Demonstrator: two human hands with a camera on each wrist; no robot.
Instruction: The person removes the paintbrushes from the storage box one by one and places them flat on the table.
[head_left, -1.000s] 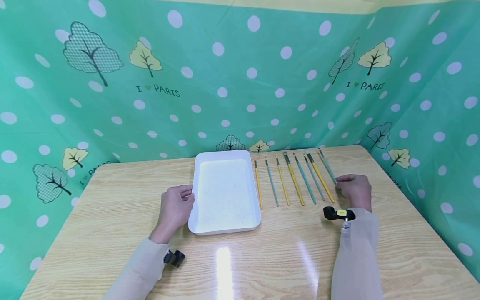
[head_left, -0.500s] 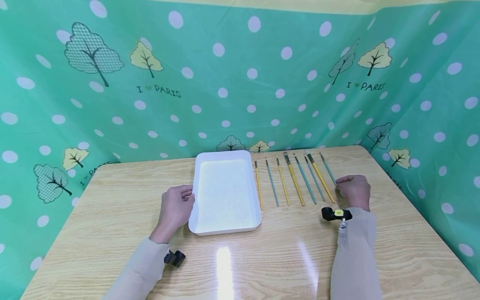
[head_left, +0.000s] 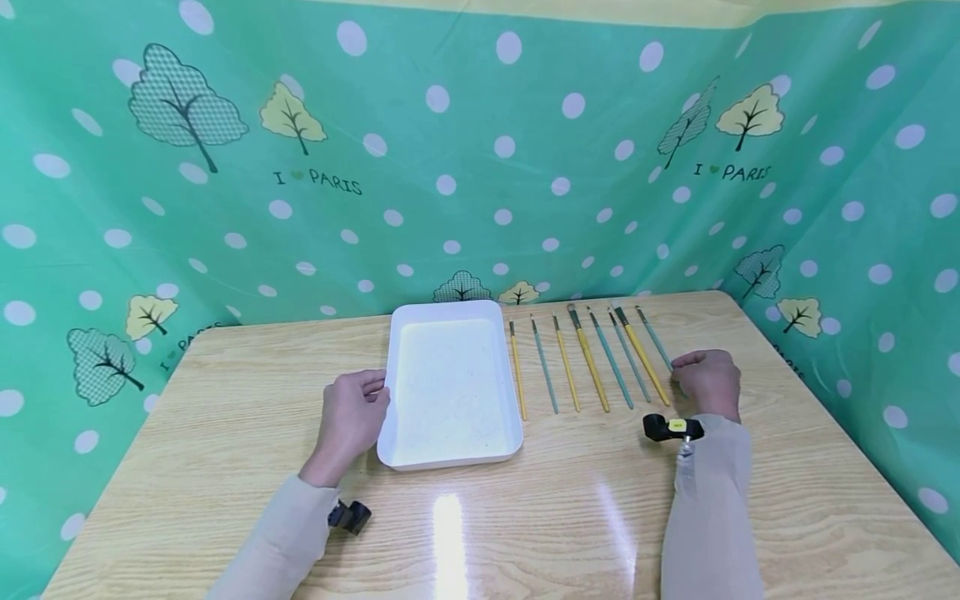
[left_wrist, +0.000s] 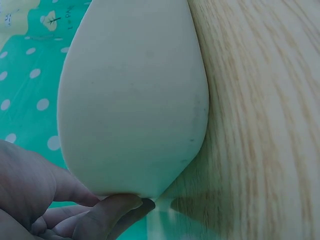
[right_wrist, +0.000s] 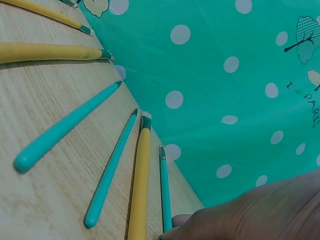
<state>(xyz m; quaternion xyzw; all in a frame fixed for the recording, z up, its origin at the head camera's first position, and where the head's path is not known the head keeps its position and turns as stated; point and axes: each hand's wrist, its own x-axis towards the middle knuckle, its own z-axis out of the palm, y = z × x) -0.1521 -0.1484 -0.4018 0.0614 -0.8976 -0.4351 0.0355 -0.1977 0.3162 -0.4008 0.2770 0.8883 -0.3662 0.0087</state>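
Observation:
In the head view my left hand (head_left: 354,419) is at the left side of a shallow white tray (head_left: 382,446), fingers bent and holding its edge. The left wrist view shows the fingertips right against the tray's outer wall (left_wrist: 135,110). My right hand (head_left: 708,383) pinches the handle end of a slim teal paintbrush (head_left: 654,336), the rightmost in a row. That brush (right_wrist: 165,190) leans slightly with its bristle end away from me; its handle tip is hidden by the fingers. Beside it lies a wide yellow-handled paintbrush (head_left: 643,360).
Several other paintbrushes, such as a thick yellow one (head_left: 591,362) and a teal one (head_left: 611,358), lie side by side between the tray and my right hand. Behind the wooden table (head_left: 555,517) hangs a green polka-dot curtain (head_left: 465,125), which also runs along both sides.
The rightmost teal brush's bristle end has shifted slightly, first right, then left. My right hand has moved slightly left; my left hand and the tray stay put.

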